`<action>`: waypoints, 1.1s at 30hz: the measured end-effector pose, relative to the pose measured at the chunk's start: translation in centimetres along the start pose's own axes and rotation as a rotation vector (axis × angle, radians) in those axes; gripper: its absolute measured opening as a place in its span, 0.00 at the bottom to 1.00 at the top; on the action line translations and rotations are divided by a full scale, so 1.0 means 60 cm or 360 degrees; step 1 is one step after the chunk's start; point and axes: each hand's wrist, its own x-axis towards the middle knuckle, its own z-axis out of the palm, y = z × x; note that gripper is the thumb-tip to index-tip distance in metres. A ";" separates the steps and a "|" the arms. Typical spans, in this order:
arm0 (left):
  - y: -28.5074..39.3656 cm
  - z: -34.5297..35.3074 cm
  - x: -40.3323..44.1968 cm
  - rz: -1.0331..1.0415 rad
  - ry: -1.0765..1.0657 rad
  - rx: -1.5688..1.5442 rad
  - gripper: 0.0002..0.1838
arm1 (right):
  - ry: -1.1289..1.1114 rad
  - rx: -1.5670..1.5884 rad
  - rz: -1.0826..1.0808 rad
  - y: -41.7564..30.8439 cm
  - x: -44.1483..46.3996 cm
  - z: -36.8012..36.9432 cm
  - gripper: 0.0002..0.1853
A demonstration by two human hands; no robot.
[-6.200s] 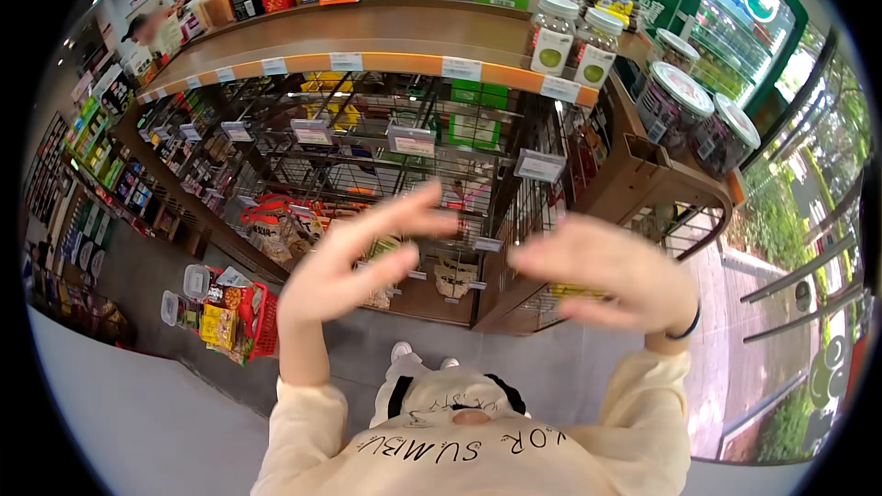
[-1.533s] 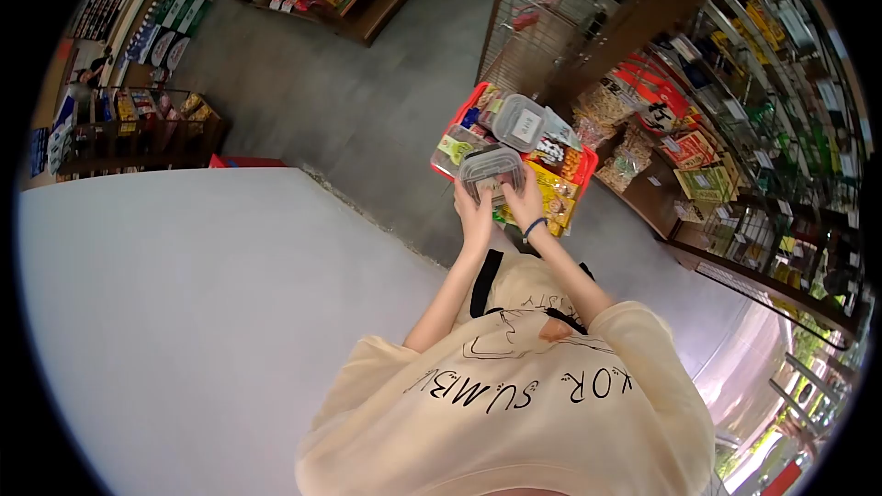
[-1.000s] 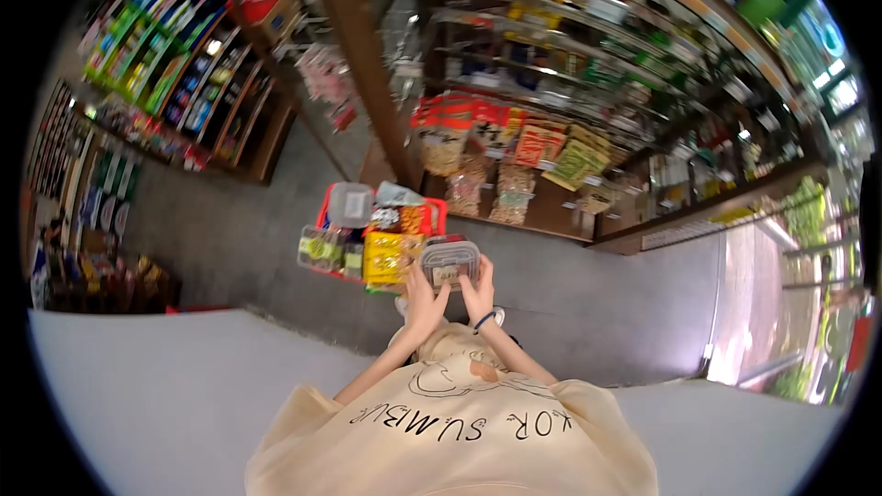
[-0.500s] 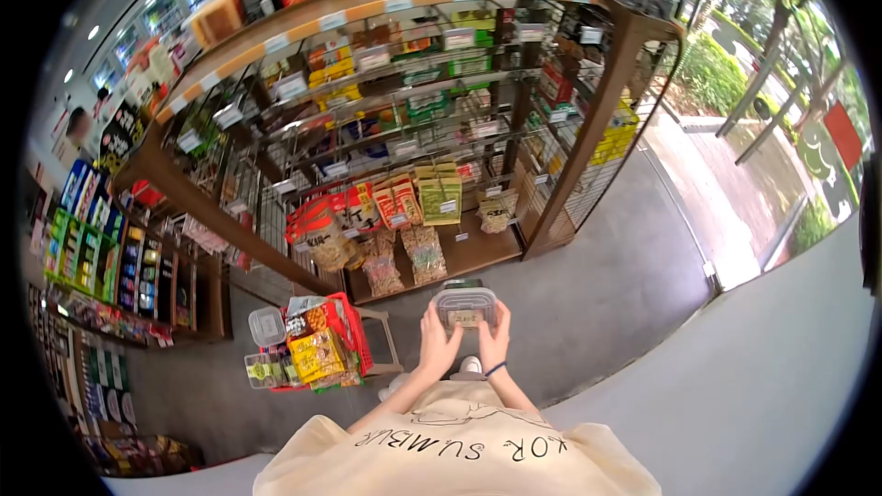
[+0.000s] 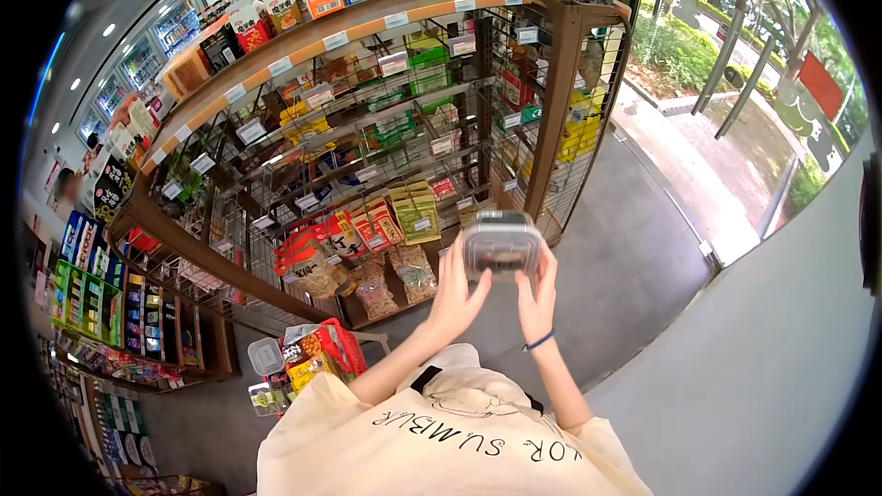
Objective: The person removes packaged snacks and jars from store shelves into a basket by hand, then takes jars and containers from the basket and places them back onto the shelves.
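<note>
A clear plastic tub with a see-through lid is held out in front of my body, near the lower right part of the shelf rack. My left hand grips its left side and my right hand, with a dark band at the wrist, grips its right side. The thumbs lie on the near face of the tub. Something dark shows inside it, too unclear to name. At lower left, a red basket holds yellow and red snack packets and clear tubs.
The shelf rack bears boxes and jars on top and hanging bags below. Part of a person shows at far left. A glass door is at right, beside a pale surface. Grey floor lies between.
The hands have gone from empty to holding the tub, raised towards the rack over the last half second. My view has turned from the basket to the rack, and the basket now sits lower left.
</note>
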 end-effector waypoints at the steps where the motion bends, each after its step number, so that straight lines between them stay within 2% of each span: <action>1: 0.008 -0.010 0.023 0.0073 0.0031 0.0007 0.36 | -0.0076 -0.0025 -0.0048 -0.016 0.021 0.001 0.29; 9: 0.039 -0.076 0.198 0.0329 0.0256 -0.0107 0.33 | -0.0204 0.0008 -0.0400 -0.098 0.188 0.051 0.29; 13: 0.052 -0.122 0.287 0.0497 0.0354 -0.0191 0.34 | -0.0179 -0.0121 -0.0803 -0.130 0.289 0.092 0.31; 19: 0.045 -0.196 0.450 0.0599 0.0364 -0.0384 0.34 | -0.0317 0.0012 -0.1038 -0.191 0.452 0.157 0.25; 21: 0.037 -0.217 0.503 0.0755 0.0366 -0.0463 0.34 | -0.0410 0.0105 -0.1045 -0.207 0.502 0.180 0.24; 23: 0.038 -0.236 0.543 0.0739 0.0411 -0.0311 0.34 | -0.0450 0.0043 -0.1075 -0.215 0.553 0.198 0.24; 25: 0.050 -0.253 0.575 0.0903 0.0647 -0.0102 0.31 | -0.0376 -0.0068 -0.1145 -0.213 0.609 0.216 0.25; 26: 0.064 -0.266 0.588 0.0875 0.0479 -0.0250 0.23 | -0.0327 -0.0199 -0.1233 -0.215 0.632 0.223 0.28; 27: 0.056 -0.267 0.608 0.0877 0.0482 -0.0252 0.23 | -0.0328 -0.0201 -0.1236 -0.214 0.658 0.230 0.28; 29: 0.033 -0.271 0.665 0.0878 0.0160 -0.0769 0.22 | -0.0356 -0.0177 -0.1101 -0.210 0.709 0.245 0.31; 33: -0.003 -0.283 0.725 0.0779 0.0085 -0.0654 0.23 | -0.0508 -0.0157 -0.0914 -0.192 0.776 0.262 0.34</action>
